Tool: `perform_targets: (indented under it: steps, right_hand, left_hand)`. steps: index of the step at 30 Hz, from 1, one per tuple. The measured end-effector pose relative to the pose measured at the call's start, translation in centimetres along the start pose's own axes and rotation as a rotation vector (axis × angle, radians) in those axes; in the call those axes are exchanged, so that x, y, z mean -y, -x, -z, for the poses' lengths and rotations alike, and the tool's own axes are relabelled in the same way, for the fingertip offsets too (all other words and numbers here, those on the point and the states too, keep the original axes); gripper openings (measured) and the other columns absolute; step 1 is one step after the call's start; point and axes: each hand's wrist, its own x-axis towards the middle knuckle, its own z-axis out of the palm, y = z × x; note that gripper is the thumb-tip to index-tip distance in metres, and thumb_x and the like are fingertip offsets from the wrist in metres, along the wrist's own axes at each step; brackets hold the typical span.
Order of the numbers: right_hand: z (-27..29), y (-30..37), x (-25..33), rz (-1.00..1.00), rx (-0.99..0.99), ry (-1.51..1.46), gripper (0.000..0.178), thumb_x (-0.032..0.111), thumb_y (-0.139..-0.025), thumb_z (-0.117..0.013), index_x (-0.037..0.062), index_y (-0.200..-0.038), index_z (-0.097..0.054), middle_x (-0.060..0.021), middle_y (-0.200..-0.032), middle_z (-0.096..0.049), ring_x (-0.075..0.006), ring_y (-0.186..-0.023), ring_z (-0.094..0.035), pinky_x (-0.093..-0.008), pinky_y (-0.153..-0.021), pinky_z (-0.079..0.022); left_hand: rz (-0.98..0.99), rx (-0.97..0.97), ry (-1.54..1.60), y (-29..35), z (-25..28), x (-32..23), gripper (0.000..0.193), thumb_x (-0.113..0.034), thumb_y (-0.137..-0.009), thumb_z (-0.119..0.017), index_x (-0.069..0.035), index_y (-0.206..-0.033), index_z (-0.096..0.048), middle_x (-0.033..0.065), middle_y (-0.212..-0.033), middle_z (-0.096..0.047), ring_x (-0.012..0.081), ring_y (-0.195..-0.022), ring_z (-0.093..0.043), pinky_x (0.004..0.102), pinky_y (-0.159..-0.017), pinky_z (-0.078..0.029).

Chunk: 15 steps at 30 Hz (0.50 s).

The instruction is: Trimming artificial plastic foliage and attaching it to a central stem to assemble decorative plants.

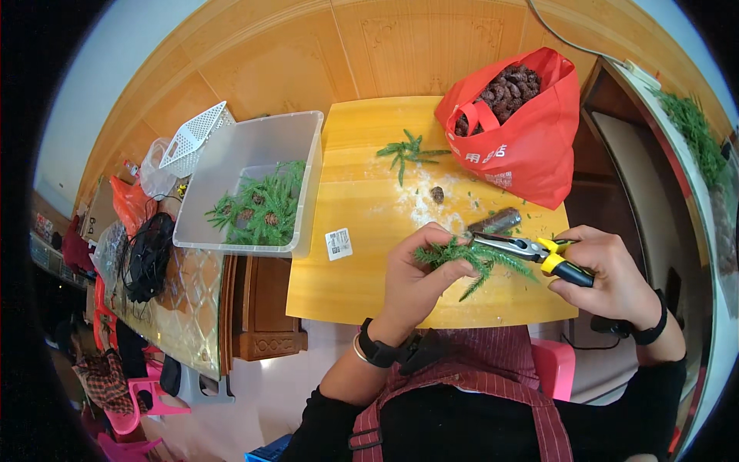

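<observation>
Pinched between the thumb and fingers of my left hand (423, 281) is a green artificial pine sprig (483, 286). My right hand (608, 269) grips yellow-and-black pliers (568, 271) by the handles. The plier jaws reach left over the sprig's stem by my left fingers; whether they bite on it I cannot tell. Just beyond the jaws lies a dark, shiny cylinder (499, 221). A small brown pine cone (437, 195) rests on the yellow table (350, 289), and farther back is a loose green sprig (412, 150).
A red bag (531, 158) of pine cones (508, 91) stands at the back right. Left of the table, a clear plastic box (309, 185) contains green sprigs with cones (271, 192). Near it are a white label (339, 244) and a white basket (196, 138). White crumbs dust the tabletop.
</observation>
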Motion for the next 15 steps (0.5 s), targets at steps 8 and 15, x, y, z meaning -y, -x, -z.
perform_targets:
  steps: [8, 15]
  right_hand:
    - [0.25, -0.37, 0.74, -0.027, -0.013, 0.04, 0.018, 0.011, -0.063, -0.068, 0.0004, -0.06, -0.053, -0.0124, -0.056, -0.049, -0.0306, -0.062, -0.053, -0.0344, -0.054, -0.043]
    - [0.28, -0.87, 0.52, 0.025, -0.043, 0.108, 0.018, 0.01, -0.063, -0.068, 0.0014, -0.059, -0.053, -0.0123, -0.055, -0.049, -0.0299, -0.06, -0.053, -0.0348, -0.053, -0.042]
  left_hand:
    - [0.07, -0.001, 0.025, 0.1, -0.6, -1.07, 0.018, 0.009, -0.077, -0.058, 0.004, -0.094, -0.054, 0.0078, -0.085, -0.051, 0.018, -0.075, -0.061, 0.0268, -0.067, -0.051]
    - [0.066, 0.009, -0.034, -0.37, -0.09, -1.0, 0.015, 0.006, -0.077, -0.059, 0.003, -0.092, -0.056, 0.0073, -0.082, -0.053, 0.0161, -0.07, -0.061, 0.0266, -0.064, -0.051]
